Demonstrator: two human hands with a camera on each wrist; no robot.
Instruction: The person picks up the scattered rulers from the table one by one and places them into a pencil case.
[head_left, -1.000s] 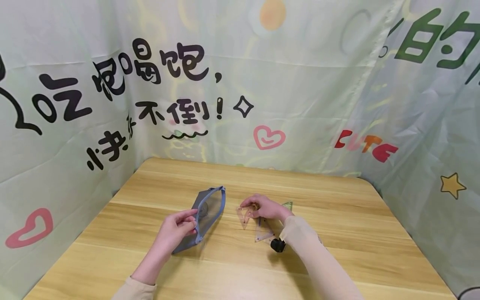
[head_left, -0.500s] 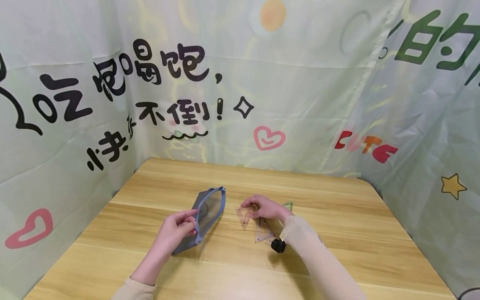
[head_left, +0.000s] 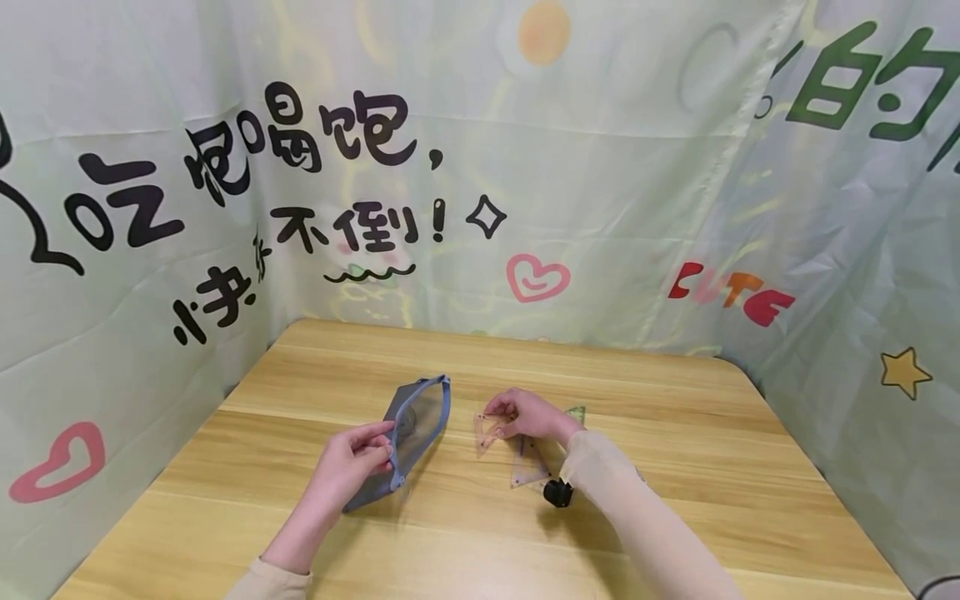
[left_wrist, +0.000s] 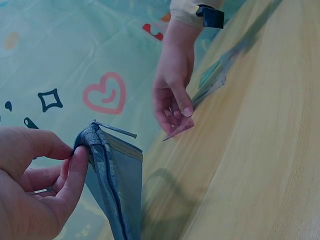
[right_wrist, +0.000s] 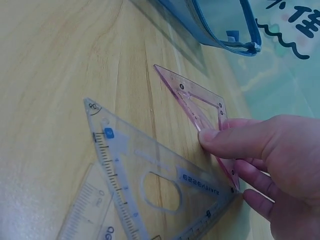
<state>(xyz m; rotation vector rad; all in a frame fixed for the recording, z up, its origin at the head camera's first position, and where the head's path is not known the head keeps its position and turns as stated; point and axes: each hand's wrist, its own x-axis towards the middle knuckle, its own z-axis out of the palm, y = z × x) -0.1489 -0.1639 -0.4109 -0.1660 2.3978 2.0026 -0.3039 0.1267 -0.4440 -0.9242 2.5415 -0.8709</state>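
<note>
We have a printed curtain behind everything, past both hands, then the wooden desk under them. The blue-grey zip pouch is at the left hand: thumb and fingers closed in a pinch on its zipped rim, mouth gaping toward the right-hand side. The right hand is nearly closed too, pinching the pink set square, thumb on its face, fingertips behind the far edge. So that piece sits at the right fingertips, between pouch and palm, apart from the pouch.

Clear set square lies just beside the right hand, nearer the body, with another clear ruled piece partly under it. Green piece pokes out behind the right wrist, mostly hidden. Small black device on the right sleeve.

Just changed: the pink set square has turned, its near tip shifted toward the left hand, while the right hand hardly moved and the left stayed put with the pouch. We take that as the pinch having caught, with the pick-up under way, not finished. Whether the piece is fully off the desk, we can't tell.
</note>
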